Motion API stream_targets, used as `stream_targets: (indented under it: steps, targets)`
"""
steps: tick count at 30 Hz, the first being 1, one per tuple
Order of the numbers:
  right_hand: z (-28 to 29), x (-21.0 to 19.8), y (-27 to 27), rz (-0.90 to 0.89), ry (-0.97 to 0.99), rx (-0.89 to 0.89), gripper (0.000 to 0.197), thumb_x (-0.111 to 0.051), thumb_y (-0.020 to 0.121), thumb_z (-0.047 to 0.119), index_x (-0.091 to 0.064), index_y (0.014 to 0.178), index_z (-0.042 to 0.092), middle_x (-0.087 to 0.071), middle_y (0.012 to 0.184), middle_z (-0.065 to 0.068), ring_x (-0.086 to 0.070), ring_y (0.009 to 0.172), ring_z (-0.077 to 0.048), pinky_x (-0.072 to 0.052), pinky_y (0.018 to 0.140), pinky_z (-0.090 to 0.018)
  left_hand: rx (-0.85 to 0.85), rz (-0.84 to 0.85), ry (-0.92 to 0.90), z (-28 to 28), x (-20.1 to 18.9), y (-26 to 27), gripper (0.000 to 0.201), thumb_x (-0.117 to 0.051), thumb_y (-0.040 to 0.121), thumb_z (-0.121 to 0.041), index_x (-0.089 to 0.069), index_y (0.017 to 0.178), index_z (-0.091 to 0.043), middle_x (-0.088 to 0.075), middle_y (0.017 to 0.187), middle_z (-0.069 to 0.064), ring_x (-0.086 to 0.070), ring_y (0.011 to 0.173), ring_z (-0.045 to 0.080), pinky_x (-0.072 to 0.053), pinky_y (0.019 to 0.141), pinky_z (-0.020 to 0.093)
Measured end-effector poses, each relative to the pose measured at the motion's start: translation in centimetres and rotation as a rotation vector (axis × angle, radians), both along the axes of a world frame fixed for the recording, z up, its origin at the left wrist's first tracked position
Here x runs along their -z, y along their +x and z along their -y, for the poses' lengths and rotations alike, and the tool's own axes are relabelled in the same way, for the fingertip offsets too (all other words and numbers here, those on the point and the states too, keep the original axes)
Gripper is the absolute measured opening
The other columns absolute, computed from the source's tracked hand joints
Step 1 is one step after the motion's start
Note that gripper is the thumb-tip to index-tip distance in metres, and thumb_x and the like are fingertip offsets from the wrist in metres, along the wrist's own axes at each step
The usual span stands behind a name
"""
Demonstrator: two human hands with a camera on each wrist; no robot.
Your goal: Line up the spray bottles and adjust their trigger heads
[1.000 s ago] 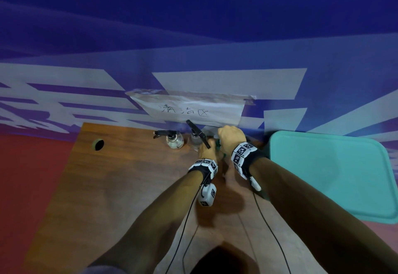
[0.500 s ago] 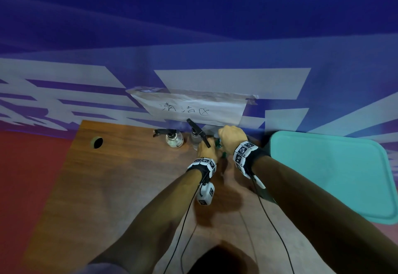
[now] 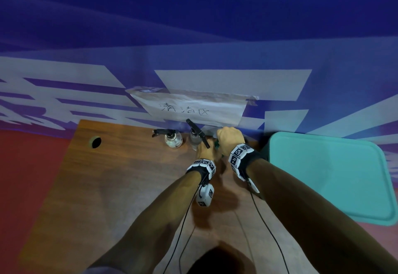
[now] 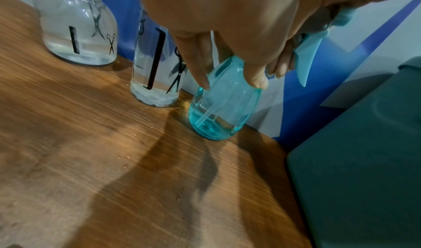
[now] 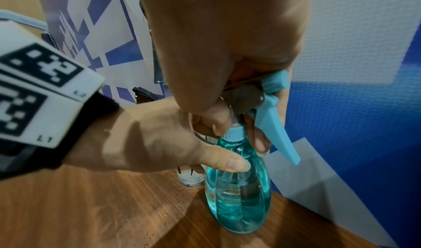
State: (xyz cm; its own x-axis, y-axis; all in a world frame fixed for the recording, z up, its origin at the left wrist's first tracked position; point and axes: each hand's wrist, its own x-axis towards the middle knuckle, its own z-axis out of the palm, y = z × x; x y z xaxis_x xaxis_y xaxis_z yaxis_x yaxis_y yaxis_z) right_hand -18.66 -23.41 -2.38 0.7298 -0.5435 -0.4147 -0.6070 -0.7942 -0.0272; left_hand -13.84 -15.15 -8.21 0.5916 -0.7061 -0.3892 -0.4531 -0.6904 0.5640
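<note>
Nearest, both forearms reach over the wooden tabletop [image 3: 129, 187] toward its far edge, where the work sits against the blue wall. The left hand [image 3: 205, 150] wraps the body of the teal bottle [image 5: 238, 194], thumb on the near side and fingers [image 4: 200, 68] round the far side, which steadies it upright on the wood. The right hand [image 3: 230, 141] closes from above on the bottle's spray head [image 5: 271, 97], fingers curled round the neck just under the trigger; judging by this two-handed hold, one hand braces the bottle while the other works the head. The bottle stands at the far edge, touching the tabletop, just right of two clear bottles [image 4: 157, 68] printed with combs and scissors, lined up along the wall. A teal tray [image 3: 327, 176] lies to the right. Beyond, a paper sign [image 3: 193, 108] with handwritten characters is taped to the wall.
</note>
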Motion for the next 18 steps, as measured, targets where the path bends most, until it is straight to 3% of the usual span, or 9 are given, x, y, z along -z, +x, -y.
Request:
stream_targets:
  steps: [5, 10, 12, 14, 15, 17, 18]
  targets:
    - [-0.2, 0.1, 0.2, 0.010, 0.001, 0.029, 0.024, -0.058, 0.095, 0.027, -0.063, 0.116, 0.015, -0.065, 0.115, -0.007, -0.062, 0.108, -0.028, -0.050, 0.084, -0.038, 0.030, 0.019, 0.008, 0.0, 0.3, 0.2, 0.014, -0.059, 0.089, -0.019, -0.062, 0.089, -0.006, -0.066, 0.087, 0.019, -0.064, 0.082, 0.035, -0.054, 0.071, 0.041]
    - [-0.1, 0.2, 0.2, 0.008, 0.009, 0.041, 0.029, -0.064, 0.092, 0.027, -0.062, 0.117, 0.014, -0.065, 0.116, -0.008, -0.062, 0.109, -0.028, -0.050, 0.086, -0.038, 0.005, -0.011, -0.006, -0.2, -0.1, 0.2, 0.015, -0.058, 0.089, -0.017, -0.061, 0.083, -0.004, -0.066, 0.083, 0.019, -0.065, 0.083, 0.037, -0.055, 0.072, 0.042]
    - [-0.1, 0.2, 0.2, 0.009, 0.007, 0.039, 0.028, -0.064, 0.092, 0.027, -0.062, 0.116, 0.014, -0.065, 0.116, -0.008, -0.062, 0.108, -0.028, -0.050, 0.085, -0.039, -0.029, -0.054, -0.008, -0.3, -0.4, 0.0, 0.020, -0.056, 0.093, -0.013, -0.062, 0.097, 0.005, -0.065, 0.100, 0.029, -0.064, 0.097, 0.042, -0.054, 0.084, 0.048]
    - [-0.1, 0.2, 0.1, 0.014, 0.005, 0.034, 0.025, -0.063, 0.093, 0.026, -0.063, 0.115, 0.013, -0.065, 0.115, -0.008, -0.062, 0.107, -0.028, -0.051, 0.085, -0.039, -0.031, -0.091, 0.081, -0.5, -0.4, 0.1, 0.035, -0.055, 0.095, -0.012, -0.055, 0.125, 0.006, -0.054, 0.131, 0.031, -0.055, 0.121, 0.044, -0.047, 0.100, 0.049]
    - [-0.1, 0.2, 0.0, 0.012, 0.001, 0.028, 0.024, -0.062, 0.093, 0.025, -0.063, 0.115, 0.013, -0.065, 0.114, -0.009, -0.062, 0.107, -0.028, -0.051, 0.085, -0.039, -0.018, -0.085, 0.091, -0.5, -0.3, 0.1, 0.035, -0.056, 0.095, -0.013, -0.054, 0.124, 0.005, -0.054, 0.131, 0.029, -0.055, 0.121, 0.043, -0.047, 0.100, 0.048]
    - [-0.1, 0.1, -0.1, 0.001, -0.015, 0.010, 0.024, -0.062, 0.093, 0.022, -0.063, 0.116, 0.012, -0.065, 0.115, -0.009, -0.063, 0.107, -0.029, -0.051, 0.085, -0.039, -0.018, -0.064, 0.029, -0.4, -0.4, 0.2, 0.015, -0.057, 0.094, -0.015, -0.058, 0.095, 0.000, -0.065, 0.104, 0.026, -0.065, 0.100, 0.041, -0.055, 0.084, 0.046]
    - [-0.1, 0.0, -0.1, -0.007, -0.021, 0.001, 0.025, -0.063, 0.093, 0.021, -0.063, 0.116, 0.012, -0.065, 0.116, -0.010, -0.062, 0.108, -0.029, -0.051, 0.086, -0.039, -0.012, -0.057, 0.019, -0.3, -0.7, 0.3, 0.013, -0.057, 0.094, -0.014, -0.059, 0.089, -0.003, -0.067, 0.096, 0.023, -0.066, 0.093, 0.039, -0.056, 0.079, 0.044]
